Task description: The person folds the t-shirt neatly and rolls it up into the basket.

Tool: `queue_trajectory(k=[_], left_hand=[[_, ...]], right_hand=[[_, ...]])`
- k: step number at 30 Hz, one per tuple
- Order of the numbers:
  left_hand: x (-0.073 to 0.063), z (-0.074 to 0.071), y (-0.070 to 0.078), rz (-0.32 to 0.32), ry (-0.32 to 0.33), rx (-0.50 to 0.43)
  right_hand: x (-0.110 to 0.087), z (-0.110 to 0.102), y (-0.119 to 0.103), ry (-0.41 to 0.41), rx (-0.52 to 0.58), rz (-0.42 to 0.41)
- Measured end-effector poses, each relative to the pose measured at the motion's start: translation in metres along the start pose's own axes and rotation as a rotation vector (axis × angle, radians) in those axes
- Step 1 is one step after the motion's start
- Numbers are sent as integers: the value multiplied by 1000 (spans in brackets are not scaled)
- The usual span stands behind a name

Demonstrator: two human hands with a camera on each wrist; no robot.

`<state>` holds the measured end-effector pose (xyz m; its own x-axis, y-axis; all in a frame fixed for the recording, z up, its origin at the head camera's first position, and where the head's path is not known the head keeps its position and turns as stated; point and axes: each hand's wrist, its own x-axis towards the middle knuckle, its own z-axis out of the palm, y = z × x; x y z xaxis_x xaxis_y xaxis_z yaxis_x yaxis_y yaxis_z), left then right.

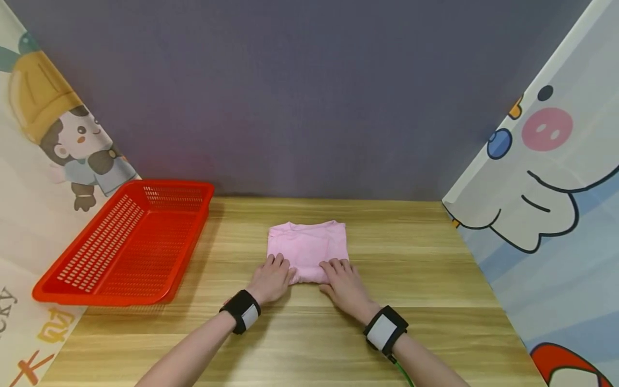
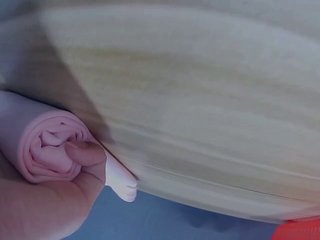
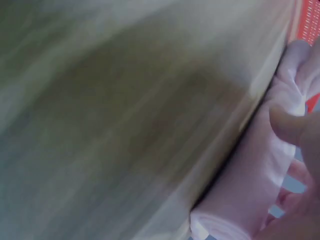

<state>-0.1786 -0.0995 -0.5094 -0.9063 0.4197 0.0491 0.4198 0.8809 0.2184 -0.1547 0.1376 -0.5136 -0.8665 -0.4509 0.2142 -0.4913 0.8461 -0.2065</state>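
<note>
A pink piece of soft cloth [image 1: 306, 248] lies on the wooden table, its far part flat and its near edge rolled up. My left hand [image 1: 272, 278] grips the left end of the roll, fingers over the top. In the left wrist view that thumb presses against the spiral layers of the rolled end [image 2: 47, 137]. At the roll's right side, my right hand [image 1: 345, 284] holds it with the thumb on the near side and the fingers across the top. The right wrist view shows the roll [image 3: 247, 165] running lengthwise under this hand.
A red plastic basket [image 1: 171, 287] with perforated walls stands to the left. The wooden tabletop [image 1: 411, 258] extends right of the cloth. A grey panel [image 1: 309, 97] rises behind, and printed cartoon curtains [image 1: 527, 177] flank the table. A green cable [image 1: 403, 373] trails from the right wristband.
</note>
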Motion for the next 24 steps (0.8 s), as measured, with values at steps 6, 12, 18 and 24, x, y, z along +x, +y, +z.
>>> queue_trajectory(k=[6, 12, 18, 24], left_hand=[[5, 0, 0, -40, -19, 15], [-4, 14, 2, 18, 184, 254], [-17, 23, 12, 53, 375, 502], [-12, 30, 14, 46, 437, 468]], right_hand=[[13, 5, 8, 60, 115, -38], [29, -1, 23, -57, 312, -55], [43, -6, 40, -180, 491, -122], [50, -12, 45, -251, 534, -126]])
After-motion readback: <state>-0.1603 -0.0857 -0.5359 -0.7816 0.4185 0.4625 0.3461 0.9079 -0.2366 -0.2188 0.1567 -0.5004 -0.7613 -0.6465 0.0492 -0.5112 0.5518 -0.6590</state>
